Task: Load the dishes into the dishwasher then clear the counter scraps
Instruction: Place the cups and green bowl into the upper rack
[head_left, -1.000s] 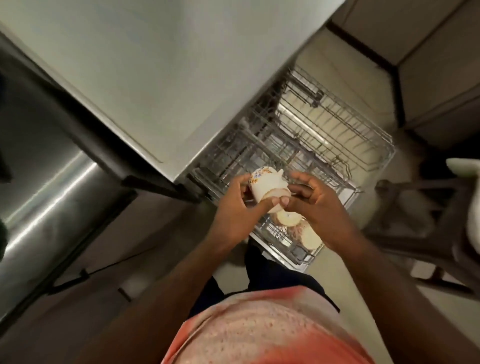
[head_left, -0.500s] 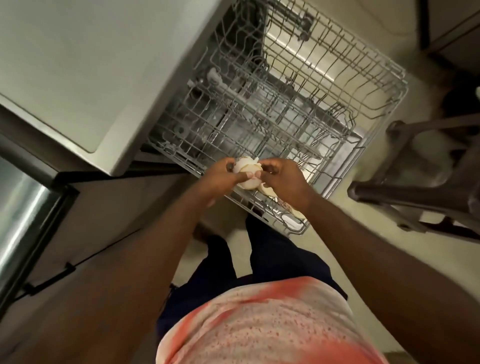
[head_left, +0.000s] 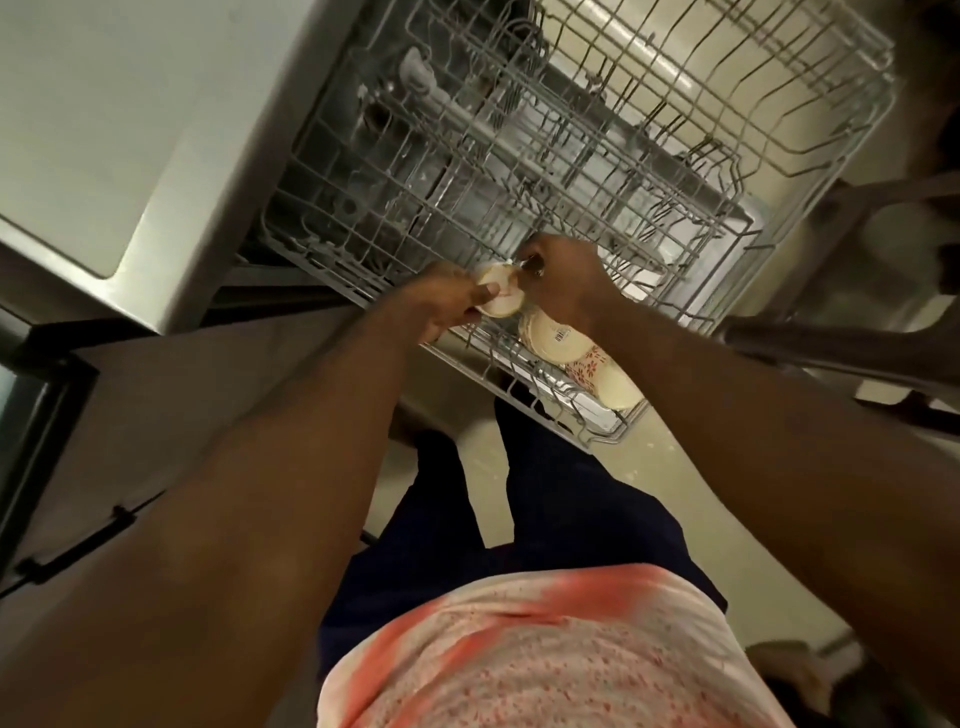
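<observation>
A small white cup (head_left: 501, 294) with a floral print is held upside down over the near edge of the pulled-out wire dishwasher rack (head_left: 810, 171). My left hand (head_left: 441, 301) grips the cup from the left. My right hand (head_left: 563, 283) holds it from the right, fingers curled at its rim. Two more cups lie upturned in the rack's near corner: one (head_left: 556, 338) with a barcode sticker on its base, and a floral one (head_left: 608, 379) beside it.
The white counter top (head_left: 130, 114) overhangs the rack on the left. A dark cabinet front (head_left: 156, 415) with a handle runs below it. A wooden stool or chair frame (head_left: 841, 343) stands close on the right. Pale floor lies under the rack.
The view has tilted down and closer to the rack. Both hands have lowered the cup toward the rack's near row, beside the two cups there.
</observation>
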